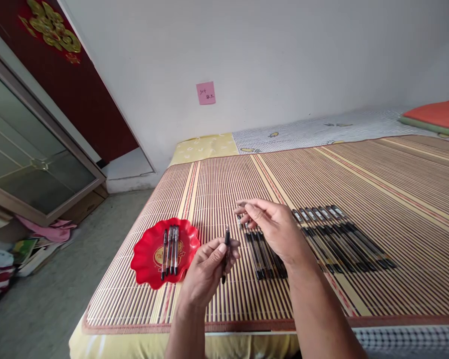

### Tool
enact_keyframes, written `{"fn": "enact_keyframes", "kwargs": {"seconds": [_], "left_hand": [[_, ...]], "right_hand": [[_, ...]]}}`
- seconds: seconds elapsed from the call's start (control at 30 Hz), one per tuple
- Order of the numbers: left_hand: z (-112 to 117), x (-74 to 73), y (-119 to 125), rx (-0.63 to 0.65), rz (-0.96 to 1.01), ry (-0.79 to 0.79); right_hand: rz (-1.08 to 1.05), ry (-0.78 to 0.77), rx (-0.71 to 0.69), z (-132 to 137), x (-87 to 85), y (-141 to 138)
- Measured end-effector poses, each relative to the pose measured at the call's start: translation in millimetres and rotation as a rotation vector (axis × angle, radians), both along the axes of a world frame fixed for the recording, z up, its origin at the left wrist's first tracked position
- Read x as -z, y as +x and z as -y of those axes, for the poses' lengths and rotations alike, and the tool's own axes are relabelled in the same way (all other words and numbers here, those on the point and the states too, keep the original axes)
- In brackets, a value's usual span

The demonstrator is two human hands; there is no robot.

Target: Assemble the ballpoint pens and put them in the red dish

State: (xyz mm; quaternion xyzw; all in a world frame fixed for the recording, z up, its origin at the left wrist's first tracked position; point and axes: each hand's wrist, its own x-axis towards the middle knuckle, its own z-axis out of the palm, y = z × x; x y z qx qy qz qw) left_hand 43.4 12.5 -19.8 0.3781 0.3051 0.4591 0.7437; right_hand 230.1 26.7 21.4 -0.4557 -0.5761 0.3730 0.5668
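Observation:
My left hand (207, 264) grips a black gel pen (226, 244) near its middle, between thumb and fingers. The pen stands roughly upright with its bare metal tip pointing up. Just right of that tip, my right hand (271, 224) hovers with thumb and forefinger drawn together; whatever is between them is too small to make out. Under it lies a row of black pens (260, 257), partly hidden by the hand and forearm. On the left, a red scalloped plate (142, 249) holds several capped clear-barrelled pens (170, 252) side by side.
A second row of several black pens (344, 239) lies right of my right forearm. Everything rests on a striped bamboo mat (224, 184) over a bed. A pink note (205, 93) is on the wall; an orange folded cloth (437, 113) lies far right. The bed's edge drops to the floor at left.

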Motion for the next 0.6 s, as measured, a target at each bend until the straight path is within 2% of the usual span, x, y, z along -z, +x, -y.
{"fn": "enact_keyframes", "kwargs": {"seconds": [0.23,0.43,0.6], "left_hand": [[-3.6,1.3,1.6,-0.065,0.056,-0.084],[-3.5,4.2,4.0,0.027,0.043,0.022],[-2.7,8.1,4.1,0.049,0.046,0.023]], "right_hand": [[0.077,-0.029,-0.113,-0.5,1.7,-5.5],[0.131,-0.036,-0.184,0.7,-2.1,-11.6],[0.105,-0.061,-0.224,0.2,2.0,-14.9]]}}
